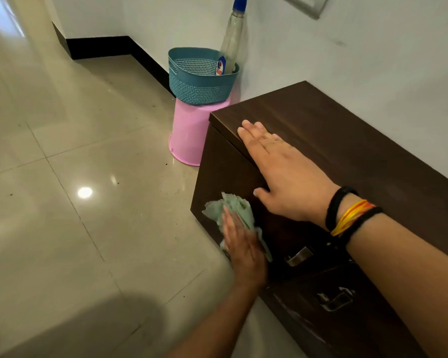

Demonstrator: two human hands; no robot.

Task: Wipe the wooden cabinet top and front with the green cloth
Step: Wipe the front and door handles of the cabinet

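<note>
A low dark-brown wooden cabinet [347, 140] stands against the white wall on the right. My left hand [243, 249] presses a crumpled pale green cloth [233, 210] flat against the cabinet's front, near its far corner. My right hand [282, 171] lies flat, fingers together, over the front edge of the cabinet top, holding nothing. Black and orange-yellow bands circle my right wrist. Two metal handles [299, 257] show on the front below my right forearm, which hides part of the front.
Beyond the cabinet's far end an upturned pink bucket [189, 135] carries a teal perforated basket [199, 76] with a clear spray bottle [232, 40] leaning in it. Glossy beige floor tiles [88, 177] spread to the left, with dark specks on them.
</note>
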